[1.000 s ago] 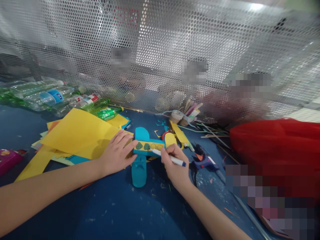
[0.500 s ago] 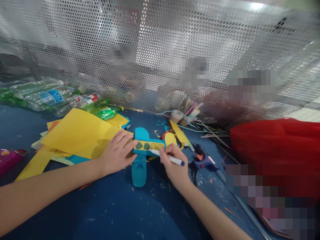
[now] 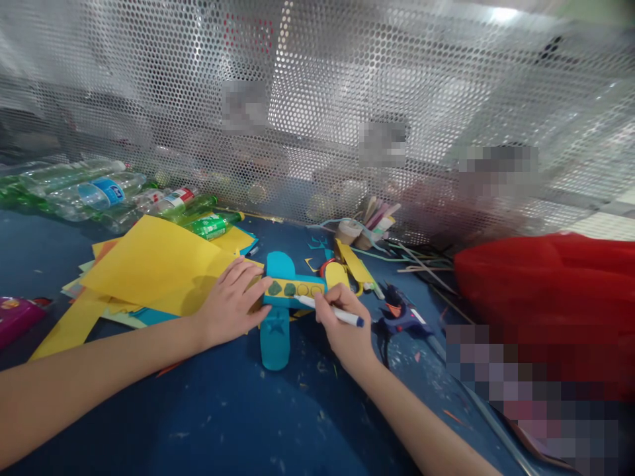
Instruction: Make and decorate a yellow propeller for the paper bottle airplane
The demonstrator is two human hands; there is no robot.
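Observation:
A blue toy airplane (image 3: 276, 340) with rounded wings lies on the dark blue table, a yellow strip (image 3: 309, 290) along its body. Two circles on the strip are filled in dark; two more are only outlines. My left hand (image 3: 237, 301) grips the plane's left end between thumb and fingers. In my right hand (image 3: 347, 327) is a white marker (image 3: 342, 315) with a dark blue end, held like a pen. Its tip is at the strip beside the second dark circle; whether it touches cannot be made out.
Yellow paper sheets (image 3: 153, 264) are piled at left, with plastic bottles (image 3: 102, 192) behind. A glue gun (image 3: 407, 320), yellow scraps (image 3: 353, 264) and a cup of sticks (image 3: 367, 231) lie to the right. A perforated metal screen (image 3: 317, 86) rises behind; red fabric (image 3: 546, 284) is at far right.
Almost nothing differs. The view shifts slightly, and the marker tip stays near the second dark circle, with both hands keeping their hold.

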